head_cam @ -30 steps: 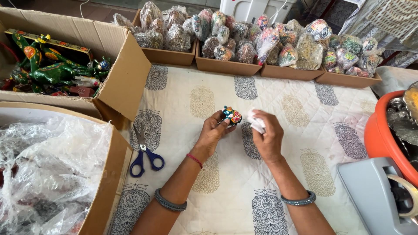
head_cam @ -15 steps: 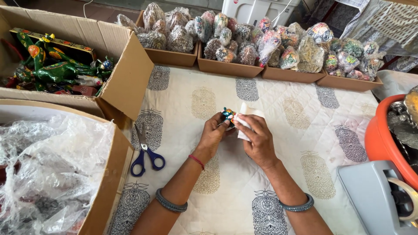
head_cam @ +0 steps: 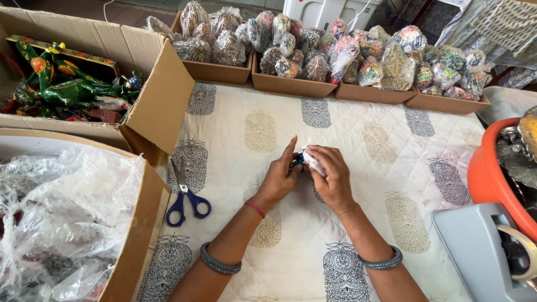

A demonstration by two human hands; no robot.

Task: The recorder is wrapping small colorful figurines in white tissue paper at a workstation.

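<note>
My left hand (head_cam: 279, 180) and my right hand (head_cam: 332, 178) meet over the middle of a cream printed cloth (head_cam: 358, 128). Between them sits a small painted figure (head_cam: 300, 160), mostly dark with coloured spots, largely hidden by my fingers. A piece of white wrapping (head_cam: 313, 163) lies against the figure under my right fingers. My left hand cups the figure from the left, index finger raised. Both wrists wear grey bangles, and the left also has a red thread.
Blue-handled scissors (head_cam: 187, 197) lie left of my hands. A cardboard box of green painted animal figures (head_cam: 67, 89) stands far left, a box of clear plastic wrap (head_cam: 56, 223) near left. Trays of wrapped bundles (head_cam: 313, 56) line the back. An orange tub (head_cam: 492, 173) and grey tape dispenser (head_cam: 481, 251) are right.
My hands have closed together: the right hand brought the white wrapping from beside the figure onto it, and the figure is now mostly covered by my fingers.
</note>
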